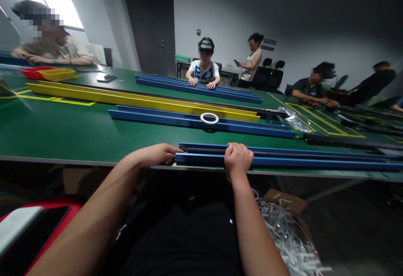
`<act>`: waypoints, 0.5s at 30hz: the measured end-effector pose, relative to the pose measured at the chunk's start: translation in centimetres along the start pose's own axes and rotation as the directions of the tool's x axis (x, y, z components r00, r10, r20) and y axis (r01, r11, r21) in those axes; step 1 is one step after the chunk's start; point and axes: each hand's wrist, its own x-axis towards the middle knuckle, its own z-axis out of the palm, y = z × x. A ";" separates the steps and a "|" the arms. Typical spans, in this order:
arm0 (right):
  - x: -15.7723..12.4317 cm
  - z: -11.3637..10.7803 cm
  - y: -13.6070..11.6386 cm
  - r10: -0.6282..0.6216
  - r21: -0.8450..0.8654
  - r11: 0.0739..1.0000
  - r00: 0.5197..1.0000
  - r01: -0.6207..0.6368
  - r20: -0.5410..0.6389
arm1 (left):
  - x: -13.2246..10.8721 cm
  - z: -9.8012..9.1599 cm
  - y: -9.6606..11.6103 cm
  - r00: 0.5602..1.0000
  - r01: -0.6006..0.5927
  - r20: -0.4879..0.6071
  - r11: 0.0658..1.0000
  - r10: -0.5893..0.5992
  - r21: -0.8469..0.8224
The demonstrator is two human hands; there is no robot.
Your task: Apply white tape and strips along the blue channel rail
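A long blue U-shaped channel lies along the near edge of the table and runs off to the right. A dark strip shows along its inside. My right hand is closed in a fist over the channel, a short way from its left end. At that left end is my left hand, index finger stretched into the channel's opening and the other fingers loosely bent. Beyond the hands, a white tape roll rests on a second blue channel.
Further back lie a yellow channel and a stack of blue channels. Red and yellow trays stand at left, clear plastic wrap at right. A carton of shredded paper is below. Several people sit around the green table.
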 end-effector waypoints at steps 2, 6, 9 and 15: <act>0.0 0.0 0.0 0.005 -0.003 1.000 1.000 -0.005 0.002 | 0.1 -0.3 -0.2 0.999 0.004 -0.045 1.000 -0.004 0.008; 0.1 0.0 0.0 0.007 -0.010 1.000 1.000 -0.007 0.001 | 0.6 -0.5 -0.4 0.979 0.022 -0.204 0.997 -0.006 0.076; 0.1 -0.1 -0.1 0.007 -0.004 1.000 1.000 -0.007 0.000 | 1.2 -0.1 -0.3 0.971 -0.003 -0.237 0.993 0.031 0.120; 0.0 0.0 0.0 0.003 -0.002 1.000 1.000 -0.003 -0.006 | 2.2 0.8 -0.3 0.941 0.066 -0.339 0.974 0.011 0.214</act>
